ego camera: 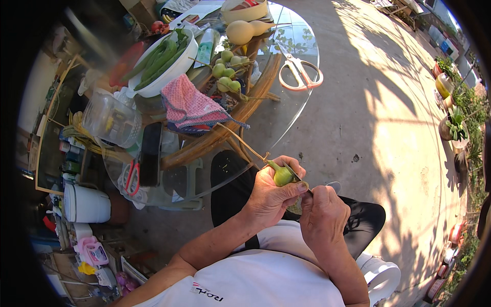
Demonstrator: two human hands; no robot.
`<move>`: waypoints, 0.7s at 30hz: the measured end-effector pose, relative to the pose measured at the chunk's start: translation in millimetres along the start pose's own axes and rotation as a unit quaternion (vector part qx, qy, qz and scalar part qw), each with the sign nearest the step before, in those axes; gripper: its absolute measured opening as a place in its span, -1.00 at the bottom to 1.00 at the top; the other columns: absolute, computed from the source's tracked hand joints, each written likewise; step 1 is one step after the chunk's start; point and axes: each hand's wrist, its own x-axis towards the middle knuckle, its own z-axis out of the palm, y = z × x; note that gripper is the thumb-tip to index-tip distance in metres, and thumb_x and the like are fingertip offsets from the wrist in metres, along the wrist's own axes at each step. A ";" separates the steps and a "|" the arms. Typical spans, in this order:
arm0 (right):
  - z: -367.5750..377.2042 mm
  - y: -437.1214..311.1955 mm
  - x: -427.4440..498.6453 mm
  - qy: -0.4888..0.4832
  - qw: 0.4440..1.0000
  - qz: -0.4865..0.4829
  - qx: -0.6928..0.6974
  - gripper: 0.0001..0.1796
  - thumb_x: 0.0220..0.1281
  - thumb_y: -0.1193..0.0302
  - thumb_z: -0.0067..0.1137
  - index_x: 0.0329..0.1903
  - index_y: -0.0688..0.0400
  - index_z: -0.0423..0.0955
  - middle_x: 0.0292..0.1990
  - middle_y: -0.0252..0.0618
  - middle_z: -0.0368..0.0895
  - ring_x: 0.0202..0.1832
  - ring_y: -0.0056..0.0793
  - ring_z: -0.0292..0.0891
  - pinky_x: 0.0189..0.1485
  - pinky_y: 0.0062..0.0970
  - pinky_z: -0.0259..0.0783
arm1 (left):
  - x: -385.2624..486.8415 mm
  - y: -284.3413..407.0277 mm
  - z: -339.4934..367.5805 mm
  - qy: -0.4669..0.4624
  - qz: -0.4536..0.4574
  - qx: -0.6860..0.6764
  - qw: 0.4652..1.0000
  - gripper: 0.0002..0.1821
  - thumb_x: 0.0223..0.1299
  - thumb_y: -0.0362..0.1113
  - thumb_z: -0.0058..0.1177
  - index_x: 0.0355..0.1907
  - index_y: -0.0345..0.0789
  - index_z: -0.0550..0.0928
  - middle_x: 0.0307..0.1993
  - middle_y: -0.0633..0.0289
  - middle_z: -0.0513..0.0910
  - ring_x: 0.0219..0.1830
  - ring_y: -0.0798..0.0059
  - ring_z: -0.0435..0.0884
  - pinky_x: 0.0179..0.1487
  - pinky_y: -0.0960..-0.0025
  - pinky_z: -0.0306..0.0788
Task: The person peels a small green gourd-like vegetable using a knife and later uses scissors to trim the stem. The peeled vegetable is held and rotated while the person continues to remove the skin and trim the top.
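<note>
In my left hand (264, 201) is a small green bottle gourd (283, 177), held between fingers and thumb over my lap. From its neck a long dry stem (241, 142) reaches up and left towards the table. My right hand (324, 213) is closed around the dark handle of a small blade (292, 172), perhaps a knife. The blade lies against the gourd's right side, close to my left thumb. My right fist covers most of the handle. On the glass table (285, 132) ahead lies a cluster of similar green gourds (226, 71), beside a large pale gourd (241, 32).
Scissors with pale pink handles (301, 78) rest near the table's right edge; red-handled scissors (132, 177) lie left by a black phone (150, 153). A pink cloth (193, 101), a clear plastic container (111, 117) and a white bowl (188, 57) of long green pods (163, 57) crowd the tabletop.
</note>
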 end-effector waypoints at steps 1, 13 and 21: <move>0.3 0.7 0.0 -0.004 1.000 -0.002 0.007 -0.70 0.23 0.41 0.35 -0.33 0.12 0.31 -0.45 -0.22 0.43 -0.52 -0.18 0.47 -0.57 -0.21 0.31 | 0.0 0.2 -0.5 -0.001 -0.002 -0.003 1.000 -0.63 0.17 -0.56 0.38 -0.08 -0.20 0.52 -0.18 0.40 0.54 -0.36 0.80 0.52 -0.46 0.70 0.31; -6.3 4.7 6.9 0.012 0.999 0.037 0.033 -0.72 0.31 0.40 0.32 -0.34 0.14 0.33 -0.48 -0.21 0.44 -0.57 -0.12 0.45 -0.57 -0.19 0.31 | -2.9 4.6 -0.7 -0.067 -0.019 -0.009 0.998 -0.58 0.30 -0.39 0.28 0.15 -0.25 0.47 0.01 0.22 0.52 -0.19 0.74 0.45 -0.30 0.64 0.28; -11.3 3.1 5.6 0.001 0.999 0.027 0.026 -0.74 0.30 0.40 0.32 -0.35 0.13 0.35 -0.47 -0.21 0.45 -0.56 -0.15 0.47 -0.57 -0.20 0.31 | -2.5 3.3 -4.7 -0.067 -0.033 -0.008 0.997 -0.57 0.29 -0.41 0.27 0.16 -0.24 0.47 0.02 0.17 0.50 -0.24 0.74 0.44 -0.39 0.70 0.21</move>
